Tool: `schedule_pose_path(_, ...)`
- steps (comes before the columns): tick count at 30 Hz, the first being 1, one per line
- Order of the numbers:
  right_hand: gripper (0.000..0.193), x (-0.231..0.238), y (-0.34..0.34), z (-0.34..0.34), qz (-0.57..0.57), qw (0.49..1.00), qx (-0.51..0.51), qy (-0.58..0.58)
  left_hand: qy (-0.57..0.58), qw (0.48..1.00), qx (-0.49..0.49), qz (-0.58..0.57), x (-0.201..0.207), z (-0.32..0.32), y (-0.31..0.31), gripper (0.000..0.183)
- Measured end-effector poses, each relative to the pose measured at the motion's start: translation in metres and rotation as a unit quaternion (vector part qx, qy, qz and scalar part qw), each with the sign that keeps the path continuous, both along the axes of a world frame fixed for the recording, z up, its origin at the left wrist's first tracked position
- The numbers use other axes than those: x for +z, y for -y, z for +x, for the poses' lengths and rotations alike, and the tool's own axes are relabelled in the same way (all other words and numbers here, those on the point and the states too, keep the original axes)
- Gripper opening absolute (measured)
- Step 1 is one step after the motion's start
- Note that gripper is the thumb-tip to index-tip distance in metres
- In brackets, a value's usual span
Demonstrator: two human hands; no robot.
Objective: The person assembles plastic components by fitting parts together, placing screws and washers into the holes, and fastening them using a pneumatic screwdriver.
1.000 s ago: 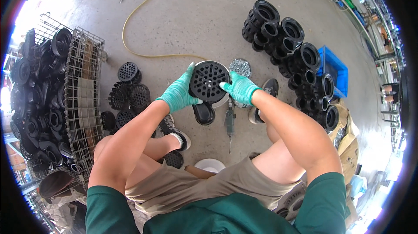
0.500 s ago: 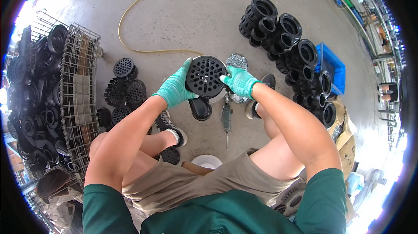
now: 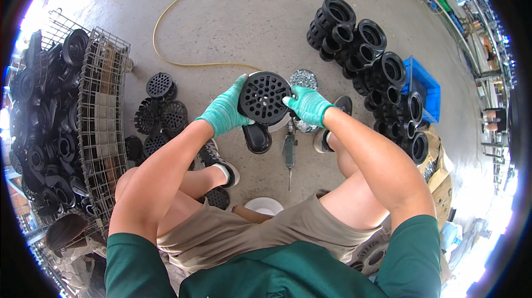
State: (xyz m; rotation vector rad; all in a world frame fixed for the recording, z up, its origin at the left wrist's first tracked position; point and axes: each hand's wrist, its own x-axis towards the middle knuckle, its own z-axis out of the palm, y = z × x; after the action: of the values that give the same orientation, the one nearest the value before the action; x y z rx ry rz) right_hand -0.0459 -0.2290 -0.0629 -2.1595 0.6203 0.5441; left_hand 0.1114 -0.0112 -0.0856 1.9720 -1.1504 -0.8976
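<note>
Between both hands I hold a black floor drain (image 3: 263,108), its round slotted grate facing up and a short pipe outlet sticking out toward me. My left hand (image 3: 226,108), in a green-and-white glove, wraps its left rim. My right hand (image 3: 309,105), gloved alike, grips the right edge with the thumb on top of the grate. Just below lies a grey-green power driver (image 3: 290,149) with a long bit pointing at me. Behind my right hand is a round container of small metal parts (image 3: 304,78), with more such parts showing under the wrist.
At left, several black round grates (image 3: 173,115) lie by a wire cage (image 3: 103,109) heaped with black parts. Black drain bodies (image 3: 370,35) stand in rows at right, beside a blue crate (image 3: 432,90). A yellow hose (image 3: 159,26) crosses the floor. A white bowl (image 3: 265,205) sits between my legs.
Very little differs. The whole view has shifted slightly; both hands keep their hold on the floor drain.
</note>
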Motion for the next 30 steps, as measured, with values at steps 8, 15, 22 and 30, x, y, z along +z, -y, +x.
schedule_pose_path(8,0.06,0.01,-0.003,0.003,0.02,1.0,-0.007,-0.006,-0.031,0.999,0.0,0.034,0.031,-0.001,0.002,0.123)
schedule_pose_path(15,0.06,0.002,-0.001,-0.002,0.006,1.0,-0.008,0.016,-0.032,0.999,-0.006,0.034,0.016,-0.001,0.002,0.125)
schedule_pose_path(22,0.054,0.032,0.009,-0.005,-0.019,0.999,0.002,0.032,0.128,0.987,-0.067,0.07,0.048,0.012,-0.001,0.119)
schedule_pose_path(30,0.041,-0.018,0.073,-0.054,-0.112,0.977,0.13,-0.129,0.212,0.972,-0.055,-0.091,0.176,0.02,-0.013,0.066)
